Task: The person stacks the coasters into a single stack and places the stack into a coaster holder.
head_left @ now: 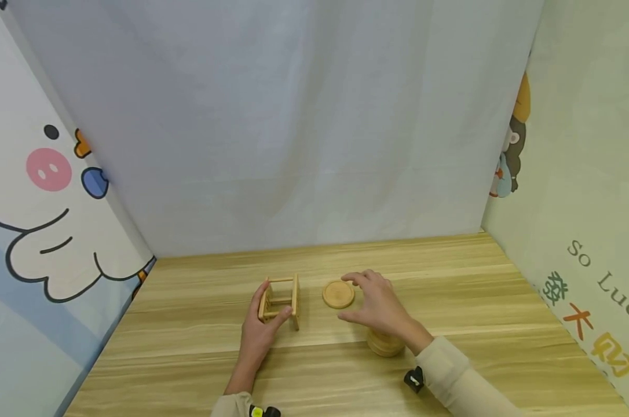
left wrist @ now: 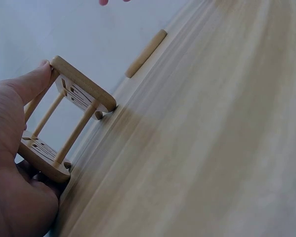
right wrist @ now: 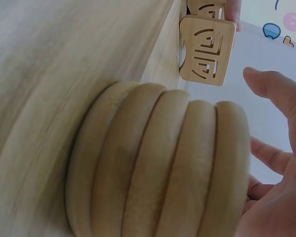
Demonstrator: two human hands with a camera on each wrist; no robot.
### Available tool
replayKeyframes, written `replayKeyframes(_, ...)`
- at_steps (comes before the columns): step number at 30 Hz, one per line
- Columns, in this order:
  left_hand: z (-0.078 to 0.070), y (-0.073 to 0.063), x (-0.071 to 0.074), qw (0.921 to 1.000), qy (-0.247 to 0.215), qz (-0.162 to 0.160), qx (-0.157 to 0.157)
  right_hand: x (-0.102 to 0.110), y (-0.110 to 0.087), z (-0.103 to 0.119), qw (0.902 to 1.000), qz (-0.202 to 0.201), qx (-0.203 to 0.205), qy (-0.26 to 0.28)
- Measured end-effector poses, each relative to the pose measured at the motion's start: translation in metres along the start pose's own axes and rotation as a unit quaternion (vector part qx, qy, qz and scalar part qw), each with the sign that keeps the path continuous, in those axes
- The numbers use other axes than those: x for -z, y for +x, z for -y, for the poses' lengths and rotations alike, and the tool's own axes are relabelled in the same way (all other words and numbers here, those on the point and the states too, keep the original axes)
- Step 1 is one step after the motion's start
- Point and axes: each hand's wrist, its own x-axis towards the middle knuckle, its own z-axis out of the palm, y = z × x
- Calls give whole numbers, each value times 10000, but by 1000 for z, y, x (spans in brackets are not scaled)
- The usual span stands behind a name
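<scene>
A small wooden coaster holder [head_left: 296,304], two end panels joined by thin rods, stands on the table at centre left. My left hand [head_left: 258,335] grips it, thumb on the near side and fingers round the far left. In the right wrist view, cut-out line patterns show on the holder's panel [right wrist: 207,52]. One round wooden coaster [head_left: 338,295] lies flat on the table to the right of the holder. Just right of that coaster, my right hand [head_left: 379,304] hovers with thumb and fingers spread, holding nothing. Partly hidden beneath it is a stack of several round coasters [right wrist: 157,163].
The wood-grain table [head_left: 200,307] ends at a pale curtain [head_left: 293,145] along the back. Printed cloth walls stand on the left [head_left: 12,116] and right [head_left: 580,174].
</scene>
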Motion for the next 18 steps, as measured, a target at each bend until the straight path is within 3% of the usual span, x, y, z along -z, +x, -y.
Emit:
replayKeyframes(7,3,2,-2,9996,143,-135,-185,-2,4,1,9999,34,-108,22)
replayKeyframes(18,1,0,-1,10000,-72,-9,9,-3,13,1,9999,10,-164,30)
